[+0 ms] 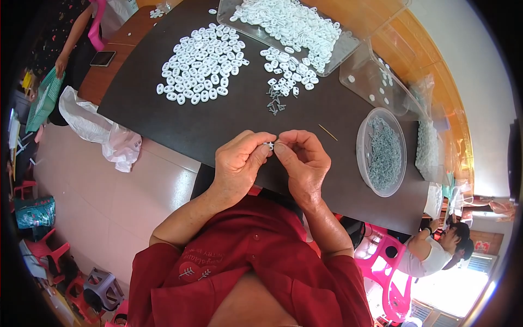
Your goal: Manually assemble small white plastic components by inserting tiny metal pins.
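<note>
My left hand (238, 164) is closed in a pinch above the near part of the dark table, gripping a small white plastic piece (268, 145) with holes. Right beside it, my right hand (303, 162) has its thumb and forefinger pressed together at the piece's edge; what they hold is hidden. Beyond my hands lie a few loose grey screws (275, 103) and a small group of white oval pieces (289, 68). To their left spreads a larger single layer of white two-holed ovals (200, 65).
A clear tray (255, 34) heaped with white pieces stands at the far side. On the right are a round tub (402, 163) of grey screws, a thin stick (328, 132) and another clear container (359, 90). Other people are at left and lower right, near a pink chair (384, 256).
</note>
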Demonstrator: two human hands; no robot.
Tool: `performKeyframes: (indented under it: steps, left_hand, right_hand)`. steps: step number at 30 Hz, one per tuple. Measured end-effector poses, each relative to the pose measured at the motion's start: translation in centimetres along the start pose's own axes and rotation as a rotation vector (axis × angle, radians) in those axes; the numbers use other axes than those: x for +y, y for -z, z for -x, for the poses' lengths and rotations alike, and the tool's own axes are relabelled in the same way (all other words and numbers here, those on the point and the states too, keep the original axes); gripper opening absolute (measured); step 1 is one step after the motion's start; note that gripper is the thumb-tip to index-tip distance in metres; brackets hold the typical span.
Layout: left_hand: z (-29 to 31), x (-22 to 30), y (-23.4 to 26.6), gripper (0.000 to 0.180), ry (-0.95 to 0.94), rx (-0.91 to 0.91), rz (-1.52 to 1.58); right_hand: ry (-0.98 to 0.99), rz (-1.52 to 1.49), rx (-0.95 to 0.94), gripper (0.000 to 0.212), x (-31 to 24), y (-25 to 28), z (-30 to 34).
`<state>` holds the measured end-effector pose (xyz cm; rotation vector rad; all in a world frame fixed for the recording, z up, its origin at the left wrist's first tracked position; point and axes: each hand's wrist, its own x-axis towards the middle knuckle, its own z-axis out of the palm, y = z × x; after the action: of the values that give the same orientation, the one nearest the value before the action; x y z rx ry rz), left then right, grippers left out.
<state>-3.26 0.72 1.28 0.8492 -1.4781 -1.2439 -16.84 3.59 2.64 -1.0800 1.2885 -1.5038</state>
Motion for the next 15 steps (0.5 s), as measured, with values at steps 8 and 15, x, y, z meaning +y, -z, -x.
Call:
performKeyframes:
  steps: [8, 15]
  left_hand:
    - [0.01, -0.27, 0.15, 0.016, -0.128, 0.011, -0.139]
    - [-0.03, -0.3, 0.36, 0.015, -0.104, 0.021, -0.128]
  right_hand:
    - [0.003, -0.019, 0.005, 0.019, 0.01, -0.15, 0.07]
    - [-0.018, -0.023, -0.002, 0.018, -0.21, -0.3, 0.18]
